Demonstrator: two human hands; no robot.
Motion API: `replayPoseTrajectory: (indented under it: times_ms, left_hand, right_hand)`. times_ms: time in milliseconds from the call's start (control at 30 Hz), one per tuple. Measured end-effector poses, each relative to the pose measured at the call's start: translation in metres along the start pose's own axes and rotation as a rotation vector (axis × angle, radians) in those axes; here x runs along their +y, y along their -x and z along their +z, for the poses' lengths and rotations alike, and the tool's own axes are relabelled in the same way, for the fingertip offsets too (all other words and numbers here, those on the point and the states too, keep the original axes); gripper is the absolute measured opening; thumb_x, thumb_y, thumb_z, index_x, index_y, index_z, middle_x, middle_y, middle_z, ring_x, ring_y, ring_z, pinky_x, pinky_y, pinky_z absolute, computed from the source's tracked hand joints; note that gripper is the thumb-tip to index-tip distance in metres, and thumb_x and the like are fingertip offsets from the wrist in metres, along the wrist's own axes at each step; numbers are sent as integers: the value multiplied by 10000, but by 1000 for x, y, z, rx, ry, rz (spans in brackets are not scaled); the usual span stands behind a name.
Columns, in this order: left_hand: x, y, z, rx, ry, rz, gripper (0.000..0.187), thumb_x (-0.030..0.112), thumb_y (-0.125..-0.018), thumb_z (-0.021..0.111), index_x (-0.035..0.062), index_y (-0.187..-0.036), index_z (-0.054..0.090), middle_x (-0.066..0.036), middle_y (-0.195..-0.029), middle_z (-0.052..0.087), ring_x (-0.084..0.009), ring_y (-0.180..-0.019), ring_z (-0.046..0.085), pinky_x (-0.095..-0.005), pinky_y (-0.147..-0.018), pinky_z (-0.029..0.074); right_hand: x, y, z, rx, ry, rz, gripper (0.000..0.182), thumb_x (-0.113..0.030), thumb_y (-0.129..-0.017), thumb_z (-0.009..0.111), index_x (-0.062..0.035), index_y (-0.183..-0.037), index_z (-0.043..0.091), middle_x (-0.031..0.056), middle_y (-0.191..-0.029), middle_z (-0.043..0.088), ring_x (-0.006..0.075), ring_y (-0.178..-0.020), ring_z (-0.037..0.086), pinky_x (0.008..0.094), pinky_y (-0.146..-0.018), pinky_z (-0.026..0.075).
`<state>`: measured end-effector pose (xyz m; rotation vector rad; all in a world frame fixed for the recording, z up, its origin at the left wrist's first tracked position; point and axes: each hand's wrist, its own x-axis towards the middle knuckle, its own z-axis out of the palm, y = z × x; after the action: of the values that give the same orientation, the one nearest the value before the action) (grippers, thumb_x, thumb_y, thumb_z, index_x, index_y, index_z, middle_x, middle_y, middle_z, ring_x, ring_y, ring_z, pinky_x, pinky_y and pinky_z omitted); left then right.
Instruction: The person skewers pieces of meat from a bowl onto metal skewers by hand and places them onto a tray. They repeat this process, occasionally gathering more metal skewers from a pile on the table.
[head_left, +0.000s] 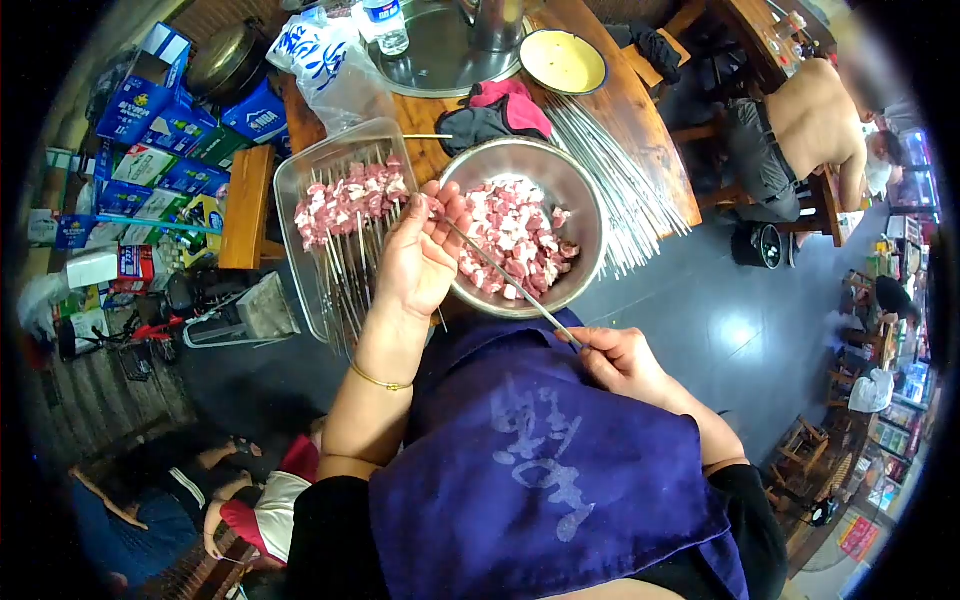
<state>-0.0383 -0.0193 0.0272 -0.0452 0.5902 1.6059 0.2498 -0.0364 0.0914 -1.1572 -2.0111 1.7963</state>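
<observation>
My right hand (622,362) pinches the lower end of a thin metal skewer (507,275), which slants up and left across the bowl. At the skewer's upper tip, my left hand (425,250) is closed with curled fingers around a small piece of raw meat (434,206). Beneath the skewer stands a steel bowl (598,240) with chunks of raw red and white meat (515,235) in it. To the left, a clear plastic tray (290,260) holds several loaded meat skewers (350,200) lying side by side.
Bare metal skewers (620,190) lie fanned on the wooden table (660,150), right of the bowl. Behind it are pink-and-black gloves (500,110), a yellow enamel plate (563,60), a plastic bag (330,65) and a water bottle (386,25). People sit at other tables.
</observation>
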Motion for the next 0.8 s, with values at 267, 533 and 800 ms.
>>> replayPoseTrajectory:
  times_ms: [267, 533, 800]
  left_hand:
    - [-6, -3, 6, 17, -31, 33, 189, 189, -968, 536, 60, -1095, 593, -116, -1119, 636, -219, -1008, 621, -380, -895, 527]
    - [-9, -1, 5, -47, -117, -48, 177, 184, -969, 531, 57, -1069, 602, -107, -1020, 658, -226, -934, 642, -375, -853, 536]
    - [-9, 5, 1, -70, -169, -153, 175, 167, -966, 530, 44, -1056, 616, -116, -1002, 662, -246, -952, 651, -383, -855, 536]
  right_hand:
    - [10, 3, 5, 43, -116, 38, 323, 11, -877, 480, -7, -1170, 614, 124, -894, 683, 122, -787, 623, 269, -738, 496]
    - [9, 7, 7, 62, -116, 57, 313, 1, -887, 502, -9, -1180, 614, 123, -885, 679, 114, -792, 621, 259, -738, 491]
    - [8, 11, 3, 37, -105, 41, 313, 5, -887, 492, 1, -1176, 613, 108, -892, 681, 104, -794, 608, 256, -738, 489]
